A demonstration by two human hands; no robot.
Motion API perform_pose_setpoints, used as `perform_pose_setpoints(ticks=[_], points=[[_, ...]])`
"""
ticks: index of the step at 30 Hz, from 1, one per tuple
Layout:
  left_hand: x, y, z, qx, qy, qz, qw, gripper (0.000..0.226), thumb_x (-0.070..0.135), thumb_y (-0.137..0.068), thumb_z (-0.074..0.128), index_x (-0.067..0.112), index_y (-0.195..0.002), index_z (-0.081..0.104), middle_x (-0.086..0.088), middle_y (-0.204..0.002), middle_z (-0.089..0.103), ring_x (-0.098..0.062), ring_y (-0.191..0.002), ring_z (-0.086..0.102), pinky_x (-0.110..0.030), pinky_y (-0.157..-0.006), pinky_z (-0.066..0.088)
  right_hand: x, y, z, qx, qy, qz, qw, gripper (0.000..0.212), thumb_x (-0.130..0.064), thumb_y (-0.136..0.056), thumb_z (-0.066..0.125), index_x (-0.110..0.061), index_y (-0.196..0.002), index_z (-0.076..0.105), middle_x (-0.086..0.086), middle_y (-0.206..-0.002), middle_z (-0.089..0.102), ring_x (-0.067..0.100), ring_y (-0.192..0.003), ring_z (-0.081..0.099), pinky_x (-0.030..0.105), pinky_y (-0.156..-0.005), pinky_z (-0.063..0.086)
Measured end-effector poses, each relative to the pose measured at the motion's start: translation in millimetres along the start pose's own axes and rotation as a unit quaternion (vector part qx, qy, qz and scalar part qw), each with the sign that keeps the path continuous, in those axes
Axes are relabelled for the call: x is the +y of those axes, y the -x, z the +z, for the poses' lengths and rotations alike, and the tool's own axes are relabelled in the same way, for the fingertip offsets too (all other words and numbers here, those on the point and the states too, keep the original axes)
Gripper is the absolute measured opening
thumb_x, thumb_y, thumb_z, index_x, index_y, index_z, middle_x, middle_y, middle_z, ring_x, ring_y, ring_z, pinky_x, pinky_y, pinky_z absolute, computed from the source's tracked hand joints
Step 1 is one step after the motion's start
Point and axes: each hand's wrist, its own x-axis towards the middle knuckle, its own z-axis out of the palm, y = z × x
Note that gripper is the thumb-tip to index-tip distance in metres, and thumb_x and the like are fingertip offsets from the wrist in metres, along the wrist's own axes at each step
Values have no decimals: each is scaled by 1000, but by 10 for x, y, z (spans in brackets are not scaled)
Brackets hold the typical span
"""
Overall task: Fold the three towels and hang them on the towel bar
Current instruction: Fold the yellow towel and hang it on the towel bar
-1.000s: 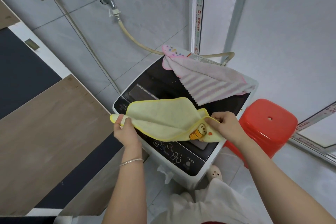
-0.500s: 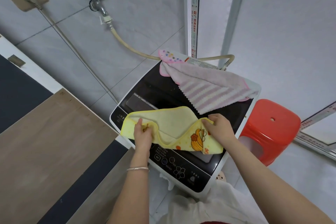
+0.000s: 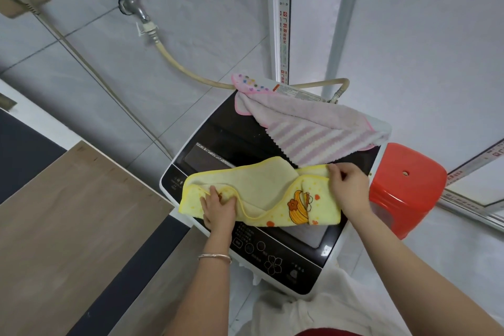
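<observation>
Yellow towel [image 3: 261,191]: is lying half-folded on the washing machine's [image 3: 218,144] near side.
Left hand [image 3: 219,209]: fingers are curling around its left edge.
Right hand [image 3: 347,188]: fingers are pinching its far right corner.

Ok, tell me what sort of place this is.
Probably a home laundry corner or bathroom: a top-loading washing machine stands against a grey tiled wall, and a wall tap feeds a hose leading to it.

Print on frame strip [image 3: 284,24] — illegible
</observation>
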Motion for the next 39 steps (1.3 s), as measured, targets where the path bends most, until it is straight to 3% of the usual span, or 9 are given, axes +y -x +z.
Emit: perform_pose_setpoints(ticks=[5,13,17,23,27,29,32,35,39], points=[[13,5,0,10,-26,17,999,71,27,-88,53,24,-149,16,-4,-157,12,-24,-146,12,-51,-116,16,83,-175,-174,80,31,11,996,23,-8,-92,49,5,-95,67,22,-103,66,38,-100,58,31,-80,36],[52,49,-41,-2,-7,2,1000,66,31,-90,47,27,-149,17,-3,-159,6,-23,-146,10,-50,-117,13,61,-154,-107,-10,107,27,994,31,-15,-94,46,7,-109,63,20,-135,45,33,-123,44,30,-99,32],[20,-11,-73,4,59,7,998,58,29,-92,45,25,-147,26,-3,-157,17,-24,-144,18,-50,-117,17,5,5,-82,13,131,-17,991,34,-27,-89,57,4,-101,66,17,-122,51,33,-116,45,35,-99,32],[-27,-72,-99,21,103,-5,994,60,8,-87,46,28,-142,35,-4,-145,38,-27,-129,41,-50,-108,36,-69,123,-21,-154,117,39,980,48,-32,-82,67,-2,-117,52,14,-111,59,25,-96,54,29,-78,40],[-29,-92,-178,58,13,29,998,60,6,-83,52,22,-139,40,-7,-137,45,-30,-124,44,-52,-104,39,-61,122,-62,-198,127,106,966,58,-16,-84,63,-3,-135,39,17,-130,54,32,-121,49,31,-91,40],[-18,-125,-233,82,-34,39,995,60,4,-82,53,20,-139,41,-9,-139,43,-32,-129,37,-53,-105,35,-22,83,-108,-204,124,110,965,46,-12,-85,60,-6,-130,50,16,-124,57,31,-117,52,30,-91,41],[17,-168,-309,116,-48,27,992,56,0,-82,49,19,-135,47,-12,-141,39,-35,-131,32,-50,-108,32,28,48,-203,-162,27,127,978,24,-4,-84,51,-10,-105,62,11,-95,61,32,-98,57,34,-78,44],[59,-189,-360,133,-50,28,989,46,0,-83,49,19,-123,57,-10,-139,36,-32,-129,29,-44,-108,28,61,15,-258,-128,-50,143,980,19,-3,-81,48,-20,-77,55,3,-79,58,29,-87,56,38,-74,45],[113,-286,-416,144,-52,57,987,23,14,-86,53,16,-104,68,-3,-145,34,-29,-135,23,-44,-113,21,62,-24,-224,-120,-68,144,980,5,-16,-88,52,-15,-84,53,4,-85,58,24,-85,55,38,-75,44]])
